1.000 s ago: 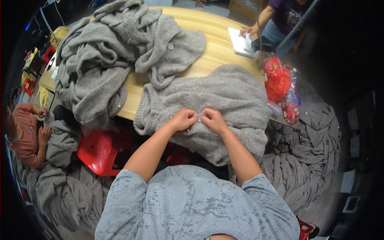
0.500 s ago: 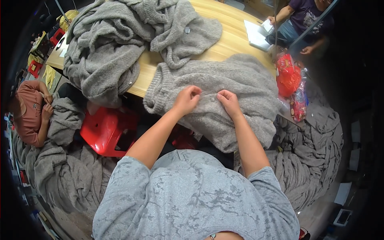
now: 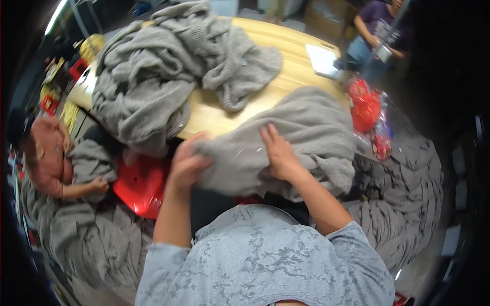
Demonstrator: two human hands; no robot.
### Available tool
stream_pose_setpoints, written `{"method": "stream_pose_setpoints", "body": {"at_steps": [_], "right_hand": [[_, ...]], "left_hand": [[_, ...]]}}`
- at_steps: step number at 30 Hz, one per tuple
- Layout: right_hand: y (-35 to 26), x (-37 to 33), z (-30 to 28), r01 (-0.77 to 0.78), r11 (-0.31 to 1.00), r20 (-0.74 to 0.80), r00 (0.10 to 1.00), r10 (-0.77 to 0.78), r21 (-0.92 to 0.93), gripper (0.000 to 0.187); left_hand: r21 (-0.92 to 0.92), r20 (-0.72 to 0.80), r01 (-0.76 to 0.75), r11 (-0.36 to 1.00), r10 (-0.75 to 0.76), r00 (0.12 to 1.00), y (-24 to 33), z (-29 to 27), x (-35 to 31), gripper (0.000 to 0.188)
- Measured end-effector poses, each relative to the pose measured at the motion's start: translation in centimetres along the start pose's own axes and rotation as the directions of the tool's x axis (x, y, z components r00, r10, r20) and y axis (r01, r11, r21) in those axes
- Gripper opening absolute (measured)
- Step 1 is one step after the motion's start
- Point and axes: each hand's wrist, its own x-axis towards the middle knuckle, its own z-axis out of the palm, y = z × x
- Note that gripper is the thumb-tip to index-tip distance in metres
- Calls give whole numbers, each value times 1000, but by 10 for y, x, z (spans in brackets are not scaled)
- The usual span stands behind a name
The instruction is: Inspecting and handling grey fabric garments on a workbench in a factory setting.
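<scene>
At the near edge of the wooden table (image 3: pixel 293 48), a grey knit garment (image 3: pixel 321 120) lies between and beneath the person's two hands, its lower part reaching past the edge toward the grey patterned shirt (image 3: pixel 265 255). The left forearm rises almost vertically; the left hand (image 3: pixel 186 163) is at the garment's left end, fingers curled and grasping the cloth, though blur hides the exact placement of the fingertips. The fabric runs fairly smooth from that hand toward the right one. The right forearm slants up and inward; the right hand (image 3: pixel 280 155) rests on top of the cloth, fingers extended and pointing away from the body, pressing flat rather than grasping. Two small pale spots between the hands are too blurred to identify. Beyond the left hand, a larger grey knit heap (image 3: pixel 143 84) occupies the table's left side.
</scene>
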Motion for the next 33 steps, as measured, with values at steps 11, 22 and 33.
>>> {"method": "stream_pose_setpoints", "body": {"at_steps": [11, 22, 33], "right_hand": [[-88, -8, -37, 317, 564, -76, 909, -409, 762, 32], [234, -314, -449, -235, 808, -691, -672, 267, 541, 43], [315, -629, -114, -963, -231, -809, -22, 587, -142, 21]], "left_hand": [[48, -321, -268, 962, 269, 908, 27, -48, -9, 17], [-32, -405, 53, 998, -62, 912, -24, -88, 34, 8], [131, -214, 150, 980, -120, 970, -57, -30, 86, 6]]}}
